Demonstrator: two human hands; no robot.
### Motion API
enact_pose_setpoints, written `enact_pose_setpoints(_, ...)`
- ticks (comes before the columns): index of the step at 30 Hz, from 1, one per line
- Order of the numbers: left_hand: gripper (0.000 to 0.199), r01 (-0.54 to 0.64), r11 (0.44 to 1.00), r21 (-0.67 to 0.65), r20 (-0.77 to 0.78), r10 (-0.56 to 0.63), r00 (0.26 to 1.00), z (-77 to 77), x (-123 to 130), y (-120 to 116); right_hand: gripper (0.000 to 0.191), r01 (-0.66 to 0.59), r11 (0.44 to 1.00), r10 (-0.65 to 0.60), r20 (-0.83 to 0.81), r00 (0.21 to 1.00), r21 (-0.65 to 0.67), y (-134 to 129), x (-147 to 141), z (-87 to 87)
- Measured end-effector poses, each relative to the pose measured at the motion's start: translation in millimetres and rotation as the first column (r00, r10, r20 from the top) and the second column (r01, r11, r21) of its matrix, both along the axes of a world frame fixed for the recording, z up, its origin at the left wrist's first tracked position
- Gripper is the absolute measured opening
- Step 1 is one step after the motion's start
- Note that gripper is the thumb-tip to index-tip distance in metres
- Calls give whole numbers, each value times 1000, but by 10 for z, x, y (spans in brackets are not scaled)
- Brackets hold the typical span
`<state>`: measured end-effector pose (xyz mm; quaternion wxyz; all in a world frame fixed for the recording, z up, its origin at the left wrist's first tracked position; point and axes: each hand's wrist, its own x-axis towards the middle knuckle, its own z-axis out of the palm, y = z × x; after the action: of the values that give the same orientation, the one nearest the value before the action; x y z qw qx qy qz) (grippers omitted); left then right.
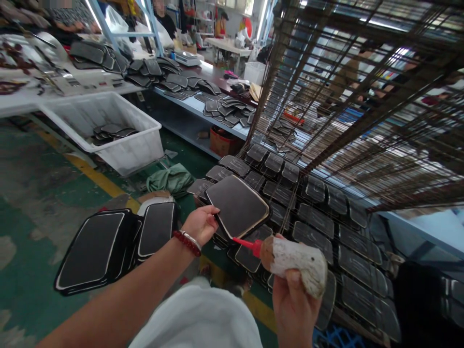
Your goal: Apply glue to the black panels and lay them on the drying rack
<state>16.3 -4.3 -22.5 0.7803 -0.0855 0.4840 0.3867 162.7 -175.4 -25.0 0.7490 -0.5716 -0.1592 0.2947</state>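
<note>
I look from afar over workshop floor (25, 193), green with yellow stripe (101, 180). Wire rack (344, 130) at right, dark panels (315, 220) in rows on it. Blue bench (185, 104) beyond, heaped with similar panels; white plastic bin (134, 147) at left. Held panel (239, 205) over rack's near edge: matte black, round-cornered, pale line along rim. Stained white squeeze bottle (299, 261), red nozzle (250, 245) at panel's near corner. Right hand (297, 299) wrapped round bottle; left hand (201, 224) pinches panel's left edge, fingers closed.
</note>
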Motion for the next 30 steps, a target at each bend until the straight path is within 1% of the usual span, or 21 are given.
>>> enact_pose_setpoints(2,27,3,1000,-4,5,-3,1000,32,-7,-14,65,48,999,-49,52,997,24,56,89,55)
enact_pose_setpoints(5,29,12,1000,7,8,-13,1000,90,-8,-47,66,141,986,-155,196,968,85,146,279,138)
enact_pose_setpoints(7,28,13,1000,19,-6,-13,1000,105,1,-68,64,164,982,-182,255,950,90,175,361,154)
enact_pose_setpoints(8,27,12,1000,21,-10,-12,1000,97,5,-76,63,162,984,-177,256,950,80,178,370,146)
enact_pose_setpoints(10,26,2,1000,19,-15,-2,1000,42,5,-81,61,120,992,-127,172,977,50,172,322,97)
enact_pose_setpoints(12,24,-8,1000,4,-4,8,1000,-62,-23,-67,60,26,999,-26,-29,999,22,170,224,24)
enact_pose_setpoints(13,23,-25,1000,9,6,24,1000,-127,-50,-54,59,-25,1000,28,-160,987,16,177,177,-16)
enact_pose_setpoints(15,22,-76,997,31,13,76,997,-270,-121,-23,52,-82,996,86,-405,910,28,202,122,-96)
enact_pose_setpoints(16,21,-108,993,43,9,108,994,-342,-155,-9,49,-78,996,88,-497,863,41,216,118,-134)
enact_pose_setpoints(18,20,-170,984,55,-9,171,985,-467,-191,5,43,-54,996,91,-625,776,77,236,133,-207)
enact_pose_setpoints(21,21,-217,976,30,-3,217,976,-575,-95,-22,43,-68,988,147,-735,662,136,231,107,-293)
enact_pose_setpoints(23,22,-222,975,19,29,222,975,-583,62,-68,45,-87,983,183,-783,594,163,218,14,-322)
enact_pose_setpoints(25,23,-201,979,21,73,199,977,-553,243,-128,46,-105,976,217,-809,547,190,217,-114,-326)
enact_pose_setpoints(27,21,-141,990,24,109,138,984,-511,395,-194,43,-119,967,253,-817,518,224,239,-227,-315)
enact_pose_setpoints(30,11,72,997,6,192,-72,979,-480,528,-285,37,-105,960,276,-809,519,260,314,-307,-300)
